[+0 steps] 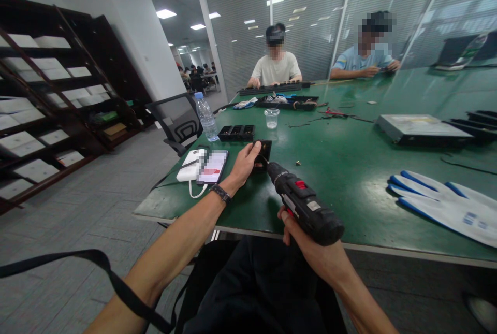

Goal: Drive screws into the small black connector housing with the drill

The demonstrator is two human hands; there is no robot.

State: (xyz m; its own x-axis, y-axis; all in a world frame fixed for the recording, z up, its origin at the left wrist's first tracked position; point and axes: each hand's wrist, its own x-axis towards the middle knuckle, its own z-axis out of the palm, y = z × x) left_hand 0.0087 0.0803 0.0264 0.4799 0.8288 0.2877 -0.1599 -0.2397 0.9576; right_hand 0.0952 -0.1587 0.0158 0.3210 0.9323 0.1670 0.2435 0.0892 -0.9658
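A small black box-like part point(264, 148) is held upright on the green table by my left hand point(244, 162), its thumb on the near side. My right hand point(301, 230) grips the handle of a black and red power drill point(303, 200). The drill points up and left, its bit at the face of the black part; whether the bit touches a screw is too small to tell. Small brass-coloured pieces point(298, 163) lie to the right of the drill's chuck. Beyond my left hand sits a black three-compartment tray point(236, 132).
Left on the green table point(345, 155) are a water bottle point(207, 119), a white power bank point(190, 165) and a phone point(213, 167). A plastic cup point(272, 118) stands ahead. White-blue gloves point(446, 202) and a metal box point(423, 129) lie right. Two people sit across.
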